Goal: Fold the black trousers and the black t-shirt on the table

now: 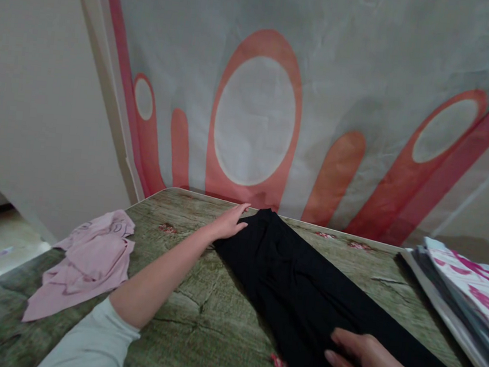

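A pair of black trousers (304,281), laid out lengthwise with some wrinkles, runs from the table's far edge to the lower right corner. At their far end my left hand (230,221) rests on the left corner of the cloth, fingers stretched out and thumb apart. Over the nearer part hovers or rests my right hand (368,363); whether it touches the fabric I cannot tell. Its fingers are slightly bent, with a gap between them and the thumb and no cloth visible in it. The near end of the trousers runs out of view.
On the left of the wood-patterned table (189,311) lies a crumpled pink garment (90,255). A stack of folded clothes (466,303), with a white and pink print on top, sits at the right edge. Behind the table hangs a grey sheet with red shapes (255,115).
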`<state>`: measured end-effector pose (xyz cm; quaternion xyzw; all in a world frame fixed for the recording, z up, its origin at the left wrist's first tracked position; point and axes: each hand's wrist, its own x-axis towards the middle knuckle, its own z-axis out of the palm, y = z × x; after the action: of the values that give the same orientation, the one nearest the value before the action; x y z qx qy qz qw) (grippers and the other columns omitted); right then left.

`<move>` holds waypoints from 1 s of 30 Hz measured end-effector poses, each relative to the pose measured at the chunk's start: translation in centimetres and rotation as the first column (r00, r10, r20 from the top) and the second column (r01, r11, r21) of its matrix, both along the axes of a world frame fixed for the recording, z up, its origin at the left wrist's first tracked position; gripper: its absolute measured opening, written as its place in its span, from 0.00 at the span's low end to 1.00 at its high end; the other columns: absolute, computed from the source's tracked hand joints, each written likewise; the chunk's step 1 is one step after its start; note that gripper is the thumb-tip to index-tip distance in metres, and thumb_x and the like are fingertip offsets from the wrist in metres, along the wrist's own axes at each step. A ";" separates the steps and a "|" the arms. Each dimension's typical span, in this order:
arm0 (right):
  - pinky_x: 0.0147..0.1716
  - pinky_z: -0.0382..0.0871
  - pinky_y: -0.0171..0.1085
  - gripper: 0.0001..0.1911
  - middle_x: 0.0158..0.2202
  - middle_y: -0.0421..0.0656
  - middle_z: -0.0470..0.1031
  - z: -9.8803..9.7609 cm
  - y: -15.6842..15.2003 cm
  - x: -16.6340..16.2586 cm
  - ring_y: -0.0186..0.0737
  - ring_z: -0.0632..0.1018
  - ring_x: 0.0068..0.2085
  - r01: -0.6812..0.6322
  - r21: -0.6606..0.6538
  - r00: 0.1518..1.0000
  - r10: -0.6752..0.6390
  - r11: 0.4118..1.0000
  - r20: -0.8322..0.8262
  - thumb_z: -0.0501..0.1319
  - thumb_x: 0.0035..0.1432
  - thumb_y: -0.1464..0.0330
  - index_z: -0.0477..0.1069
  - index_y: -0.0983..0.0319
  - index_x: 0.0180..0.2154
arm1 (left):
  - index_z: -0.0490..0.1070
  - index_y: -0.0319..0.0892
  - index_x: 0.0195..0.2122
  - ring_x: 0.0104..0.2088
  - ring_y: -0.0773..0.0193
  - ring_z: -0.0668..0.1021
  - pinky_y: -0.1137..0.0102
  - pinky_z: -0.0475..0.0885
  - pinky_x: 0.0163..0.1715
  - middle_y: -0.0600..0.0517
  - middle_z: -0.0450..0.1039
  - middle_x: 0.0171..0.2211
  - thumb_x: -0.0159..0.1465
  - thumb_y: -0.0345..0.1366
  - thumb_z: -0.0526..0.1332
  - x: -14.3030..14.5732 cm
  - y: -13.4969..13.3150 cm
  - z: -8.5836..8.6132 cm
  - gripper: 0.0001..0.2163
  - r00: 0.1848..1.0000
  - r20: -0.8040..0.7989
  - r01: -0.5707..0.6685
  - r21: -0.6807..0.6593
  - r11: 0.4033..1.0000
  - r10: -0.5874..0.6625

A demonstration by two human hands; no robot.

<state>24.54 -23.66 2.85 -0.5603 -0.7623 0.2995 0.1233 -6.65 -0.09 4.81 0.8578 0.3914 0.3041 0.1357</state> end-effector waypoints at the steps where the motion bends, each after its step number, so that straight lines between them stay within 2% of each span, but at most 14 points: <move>1: 0.23 0.61 0.32 0.17 0.23 0.40 0.71 0.1 0.0 0.2 0.36 0.70 0.24 -0.007 -0.019 1.000 0.007 1.000 0.009 0.53 0.55 0.55 0.67 0.59 0.23 | 0.57 0.37 0.55 0.46 0.56 0.70 0.61 0.63 0.48 0.41 0.66 0.48 0.55 0.33 0.59 -1.0 0.1 -0.8 0.25 0.999 0.005 -0.048 -0.037 0.998 0.048; 3: 0.23 0.61 0.32 0.15 0.23 0.41 0.72 0.6 0.1 0.6 0.36 0.71 0.25 -0.024 -0.053 0.999 0.025 0.998 0.023 0.55 0.54 0.56 0.68 0.59 0.25 | 0.61 0.36 0.51 0.42 0.58 0.72 0.63 0.66 0.45 0.43 0.69 0.43 0.56 0.35 0.58 -3.3 0.0 -1.9 0.21 0.988 0.018 -0.152 -0.116 0.981 0.155; 6: 0.20 0.59 0.31 0.14 0.22 0.40 0.72 2.3 1.4 0.8 0.35 0.72 0.22 -0.089 -0.143 0.995 0.094 0.986 0.027 0.55 0.54 0.57 0.69 0.59 0.25 | 0.67 0.36 0.43 0.36 0.59 0.74 0.66 0.68 0.39 0.45 0.71 0.37 0.56 0.40 0.58 -6.0 -0.4 -2.7 0.16 0.961 0.022 -0.264 -0.222 0.939 0.275; 8: 0.17 0.58 0.29 0.14 0.20 0.38 0.72 3.5 3.4 0.4 0.33 0.72 0.20 -0.106 -0.187 0.994 0.108 0.977 0.003 0.53 0.56 0.57 0.69 0.59 0.27 | 0.70 0.37 0.38 0.34 0.59 0.74 0.67 0.68 0.36 0.47 0.72 0.34 0.56 0.43 0.58 -7.2 -0.8 -3.0 0.15 0.955 0.019 -0.279 -0.272 0.921 0.295; 11: 0.15 0.57 0.29 0.14 0.18 0.38 0.70 4.2 8.3 -0.8 0.33 0.70 0.17 -0.060 -0.111 0.998 0.059 0.992 -0.011 0.53 0.55 0.57 0.69 0.60 0.27 | 0.71 0.38 0.33 0.32 0.60 0.73 0.69 0.67 0.34 0.49 0.73 0.30 0.57 0.47 0.56 -7.9 -1.4 -3.4 0.16 0.966 0.023 -0.240 -0.300 0.923 0.259; 13: 0.18 0.60 0.30 0.11 0.20 0.39 0.72 3.8 12.1 -1.9 0.34 0.71 0.20 -0.045 0.040 0.999 0.045 0.998 0.015 0.56 0.53 0.60 0.70 0.61 0.28 | 0.72 0.38 0.34 0.31 0.61 0.73 0.69 0.67 0.33 0.49 0.72 0.29 0.57 0.48 0.56 -8.2 -1.5 -3.6 0.17 0.974 0.034 -0.205 -0.294 0.933 0.225; 15: 0.25 0.62 0.32 0.08 0.25 0.41 0.75 2.8 15.8 -2.9 0.36 0.73 0.26 -0.003 0.230 0.997 -0.016 0.973 0.079 0.60 0.50 0.63 0.72 0.60 0.28 | 0.71 0.38 0.37 0.31 0.62 0.72 0.70 0.67 0.32 0.50 0.72 0.29 0.57 0.48 0.56 -8.5 -1.6 -3.7 0.17 0.974 0.061 -0.192 -0.280 0.941 0.217; 18: 0.27 0.62 0.33 0.08 0.27 0.43 0.76 1.1 20.2 -4.4 0.38 0.74 0.29 0.078 0.272 0.988 -0.110 0.959 0.104 0.59 0.51 0.64 0.73 0.62 0.30 | 0.70 0.38 0.40 0.31 0.63 0.72 0.70 0.67 0.32 0.51 0.71 0.30 0.56 0.47 0.58 -9.0 -1.5 -3.9 0.18 0.973 0.102 -0.177 -0.258 0.950 0.209; 20: 0.26 0.61 0.33 0.11 0.26 0.44 0.75 0.1 22.0 -5.3 0.38 0.74 0.28 0.125 0.276 0.980 -0.161 0.953 0.114 0.58 0.52 0.63 0.73 0.63 0.27 | 0.70 0.38 0.39 0.31 0.63 0.72 0.70 0.67 0.32 0.51 0.70 0.29 0.55 0.47 0.59 -9.2 -1.5 -4.0 0.17 0.978 0.101 -0.148 -0.270 0.951 0.181; 24: 0.25 0.60 0.34 0.16 0.23 0.44 0.74 -1.7 23.5 -6.5 0.40 0.74 0.26 0.186 0.284 0.967 -0.227 0.941 0.119 0.57 0.52 0.57 0.72 0.63 0.23 | 0.71 0.38 0.35 0.31 0.63 0.72 0.70 0.67 0.32 0.51 0.70 0.29 0.52 0.46 0.62 -9.5 -1.7 -4.0 0.16 0.987 0.051 -0.132 -0.298 0.945 0.153; 27: 0.25 0.60 0.35 0.15 0.25 0.45 0.74 -2.9 23.4 -6.8 0.41 0.74 0.28 0.220 0.314 0.961 -0.262 0.923 0.095 0.59 0.49 0.56 0.71 0.63 0.27 | 0.71 0.39 0.34 0.30 0.63 0.71 0.70 0.67 0.32 0.51 0.70 0.28 0.50 0.45 0.64 -9.7 -1.9 -3.8 0.16 0.986 0.031 -0.150 -0.305 0.941 0.167; 30: 0.27 0.61 0.34 0.12 0.27 0.44 0.74 -3.7 22.8 -6.9 0.40 0.74 0.29 0.244 0.357 0.961 -0.274 0.902 0.034 0.60 0.49 0.60 0.70 0.62 0.32 | 0.70 0.38 0.34 0.30 0.63 0.71 0.71 0.67 0.31 0.52 0.70 0.28 0.48 0.45 0.64 -10.0 -2.0 -3.5 0.17 0.987 0.025 -0.142 -0.328 0.934 0.159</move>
<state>17.66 -0.88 -0.86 -0.6377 -0.7265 0.1169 0.2276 -16.69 -2.08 1.29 0.7832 0.4970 0.2669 0.2614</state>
